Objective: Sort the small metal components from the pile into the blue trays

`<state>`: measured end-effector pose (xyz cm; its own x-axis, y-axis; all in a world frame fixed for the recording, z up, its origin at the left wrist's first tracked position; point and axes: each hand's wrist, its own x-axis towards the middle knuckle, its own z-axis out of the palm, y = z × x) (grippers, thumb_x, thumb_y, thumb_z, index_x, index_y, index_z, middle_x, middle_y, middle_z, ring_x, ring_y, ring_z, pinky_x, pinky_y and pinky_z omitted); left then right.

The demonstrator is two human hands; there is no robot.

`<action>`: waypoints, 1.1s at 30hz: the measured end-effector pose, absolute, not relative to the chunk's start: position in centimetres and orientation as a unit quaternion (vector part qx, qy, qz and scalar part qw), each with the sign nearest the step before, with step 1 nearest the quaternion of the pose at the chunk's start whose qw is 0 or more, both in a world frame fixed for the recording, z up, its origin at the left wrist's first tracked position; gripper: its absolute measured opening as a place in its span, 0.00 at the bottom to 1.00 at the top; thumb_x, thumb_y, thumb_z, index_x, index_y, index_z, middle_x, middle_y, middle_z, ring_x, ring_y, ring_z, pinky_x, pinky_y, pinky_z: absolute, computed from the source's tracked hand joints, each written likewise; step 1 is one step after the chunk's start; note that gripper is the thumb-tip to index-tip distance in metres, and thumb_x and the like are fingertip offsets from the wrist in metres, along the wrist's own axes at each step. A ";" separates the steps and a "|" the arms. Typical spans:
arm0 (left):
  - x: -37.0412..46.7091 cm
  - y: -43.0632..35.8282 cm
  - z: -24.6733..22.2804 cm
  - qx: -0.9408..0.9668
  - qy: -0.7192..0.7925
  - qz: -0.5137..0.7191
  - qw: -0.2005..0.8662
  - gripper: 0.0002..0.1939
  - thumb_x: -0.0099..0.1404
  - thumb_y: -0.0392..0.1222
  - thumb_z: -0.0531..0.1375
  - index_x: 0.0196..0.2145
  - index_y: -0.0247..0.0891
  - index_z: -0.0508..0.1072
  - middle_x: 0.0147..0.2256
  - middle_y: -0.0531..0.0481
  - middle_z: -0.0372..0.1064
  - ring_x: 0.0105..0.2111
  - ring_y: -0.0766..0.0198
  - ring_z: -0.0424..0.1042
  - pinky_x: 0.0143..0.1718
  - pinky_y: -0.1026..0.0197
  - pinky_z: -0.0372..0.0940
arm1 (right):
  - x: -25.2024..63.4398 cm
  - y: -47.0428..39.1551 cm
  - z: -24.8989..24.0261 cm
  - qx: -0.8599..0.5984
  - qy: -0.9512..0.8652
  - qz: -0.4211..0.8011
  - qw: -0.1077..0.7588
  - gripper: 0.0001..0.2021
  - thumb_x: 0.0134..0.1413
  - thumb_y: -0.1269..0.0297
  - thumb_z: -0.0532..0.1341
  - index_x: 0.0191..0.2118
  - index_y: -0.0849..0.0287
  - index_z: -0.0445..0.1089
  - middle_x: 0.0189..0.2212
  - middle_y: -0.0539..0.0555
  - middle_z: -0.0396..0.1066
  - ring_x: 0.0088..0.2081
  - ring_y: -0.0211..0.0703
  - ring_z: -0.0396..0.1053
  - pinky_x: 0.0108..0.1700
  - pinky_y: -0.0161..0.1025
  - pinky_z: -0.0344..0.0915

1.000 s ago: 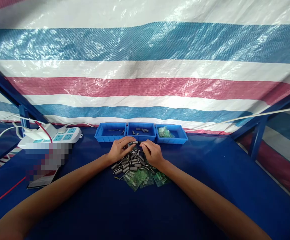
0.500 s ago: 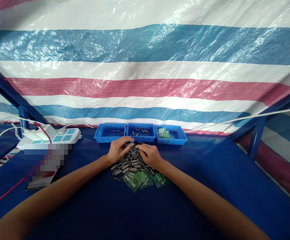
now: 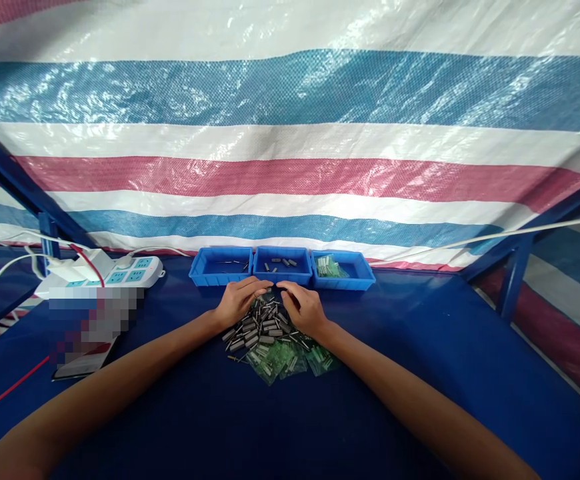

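At the far edge of a heap of small metal parts (image 3: 251, 333), my left hand (image 3: 240, 300) has its fingers bent and drawn together. Whatever lies between its fingertips is too small or hidden to make out. Facing it, my right hand (image 3: 304, 308) has its index finger stretched towards the left fingertips and its thumb apart, with nothing visible in it. Grey cylinders and thin pin-like rods make up the heap. Small clear-green bags (image 3: 284, 359) with pale pieces inside lie along its near side.
Behind the hands stand three blue bins in a row: the left bin (image 3: 220, 277) holds thin rods, the middle bin (image 3: 284, 277) grey cylinders, the right bin (image 3: 353, 283) a green bag. A power strip (image 3: 140, 272) with cables sits at left, near a partly blurred flat object (image 3: 83, 363).
My left fingers have closed and lowered; the small ring-like shape seen at their tips is out of sight. My right index finger has straightened and lifted slightly towards the bins.
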<state>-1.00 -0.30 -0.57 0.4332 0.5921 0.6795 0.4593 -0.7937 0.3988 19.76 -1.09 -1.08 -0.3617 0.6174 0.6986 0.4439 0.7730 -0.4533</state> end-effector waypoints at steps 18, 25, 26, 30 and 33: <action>-1.0 -0.2 -0.8 0.873 0.314 0.369 0.054 0.14 0.67 0.46 0.55 0.48 0.38 0.66 0.37 0.49 0.73 0.23 0.72 0.69 0.27 0.69 0.62 | 19.6 -0.9 -0.9 -0.333 -0.827 0.077 0.445 0.12 0.65 0.63 0.50 0.39 0.60 0.68 0.31 0.55 0.74 0.31 0.40 0.72 0.33 0.34 0.64; -0.7 -0.4 -0.2 0.863 0.314 0.393 0.049 0.09 0.67 0.41 0.55 0.43 0.36 0.70 0.38 0.47 0.73 0.37 0.66 0.73 0.35 0.67 0.66 | 19.6 -1.1 -0.8 -0.331 -0.834 0.095 0.432 0.11 0.64 0.62 0.51 0.42 0.61 0.68 0.30 0.55 0.73 0.30 0.41 0.71 0.33 0.34 0.64; -0.7 -0.5 -0.2 0.859 0.319 0.397 0.047 0.09 0.67 0.41 0.55 0.42 0.35 0.70 0.37 0.46 0.73 0.36 0.66 0.73 0.35 0.67 0.66 | 19.6 -1.1 -0.8 -0.330 -0.836 0.093 0.428 0.12 0.64 0.61 0.51 0.44 0.61 0.67 0.30 0.55 0.72 0.29 0.40 0.70 0.31 0.34 0.64; -0.7 -0.3 -0.4 0.858 0.323 0.398 0.026 0.10 0.68 0.43 0.55 0.38 0.34 0.72 0.32 0.47 0.73 0.30 0.66 0.73 0.30 0.68 0.64 | 19.6 -1.1 -1.1 -0.320 -0.849 0.079 0.412 0.13 0.64 0.61 0.51 0.47 0.61 0.66 0.34 0.57 0.73 0.32 0.41 0.71 0.32 0.35 0.64; -0.8 -0.2 -0.5 0.861 0.316 0.397 0.020 0.11 0.68 0.43 0.54 0.35 0.33 0.72 0.29 0.48 0.73 0.26 0.68 0.71 0.27 0.68 0.61 | 19.5 -0.9 -1.3 -0.319 -0.856 0.065 0.400 0.13 0.65 0.61 0.49 0.44 0.62 0.67 0.35 0.58 0.74 0.33 0.42 0.72 0.33 0.35 0.65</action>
